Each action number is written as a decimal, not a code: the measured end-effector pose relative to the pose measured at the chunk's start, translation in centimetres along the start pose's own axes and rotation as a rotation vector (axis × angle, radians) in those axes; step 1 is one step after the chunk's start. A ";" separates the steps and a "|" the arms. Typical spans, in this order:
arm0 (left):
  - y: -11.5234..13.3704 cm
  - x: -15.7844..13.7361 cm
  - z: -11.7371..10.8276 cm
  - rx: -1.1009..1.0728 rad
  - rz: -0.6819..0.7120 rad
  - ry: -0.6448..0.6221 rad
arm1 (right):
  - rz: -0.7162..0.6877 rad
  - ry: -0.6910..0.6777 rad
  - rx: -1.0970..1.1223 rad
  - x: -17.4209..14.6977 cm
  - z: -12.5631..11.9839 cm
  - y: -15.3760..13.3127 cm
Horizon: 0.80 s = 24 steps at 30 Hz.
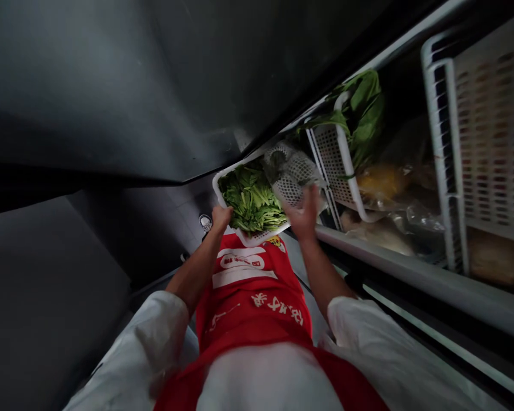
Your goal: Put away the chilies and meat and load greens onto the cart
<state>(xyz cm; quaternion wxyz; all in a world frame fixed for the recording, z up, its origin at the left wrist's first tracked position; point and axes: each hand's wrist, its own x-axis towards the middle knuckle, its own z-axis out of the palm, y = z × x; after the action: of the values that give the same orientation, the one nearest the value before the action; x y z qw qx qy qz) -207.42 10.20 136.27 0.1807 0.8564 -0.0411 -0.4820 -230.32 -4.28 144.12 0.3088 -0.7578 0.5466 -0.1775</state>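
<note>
A white plastic basket (252, 240) full of cut leafy greens (255, 200) is tilted in front of my red apron, partly inside the fridge opening. My left hand (223, 217) is closed on the basket's left rim. At the basket's right side, my right hand (303, 216) is slightly blurred, its fingers apart and stretched upward. It lies against a clear bag of whitish netted items (293, 171), which covers the right end of the basket. What the netting wraps is hidden. Whether the right palm also touches the basket rim, I cannot tell.
To the right, wire shelves hold another white basket (334, 165) with large green leaves (364, 108), plastic-bagged food (381, 180) and a bigger white basket (492, 142). A dark door panel (154, 85) spans the upper left. A shoe (205, 222) shows on the floor.
</note>
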 end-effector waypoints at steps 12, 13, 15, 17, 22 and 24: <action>0.9 -0.8 -0.3 0.015 0.008 -0.013 | -0.529 -0.473 -0.774 4.0 -1.5 -2.6; 1.1 -1.1 -0.2 0.017 0.008 -0.014 | -0.481 -0.459 -0.805 4.4 -2.3 -3.3; 1.6 -1.8 0.0 0.017 0.015 -0.013 | -0.372 -0.505 -0.862 5.3 -3.2 -4.9; 1.9 -2.4 0.2 0.014 0.020 -0.016 | -0.272 -0.605 -0.912 6.0 -2.8 -6.4; 2.1 -3.5 0.8 -0.029 0.025 -0.040 | -0.079 -0.751 -0.883 5.3 1.7 -7.7; 2.1 -3.7 1.0 -0.058 0.032 -0.045 | -0.029 -0.854 -0.805 3.6 3.5 -6.9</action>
<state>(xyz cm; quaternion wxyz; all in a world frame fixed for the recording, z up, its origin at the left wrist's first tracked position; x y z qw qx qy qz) -209.97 8.88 139.54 0.2124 0.8389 -0.0450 -0.4992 -221.99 -5.27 145.77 0.1871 -0.8273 0.3878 0.3608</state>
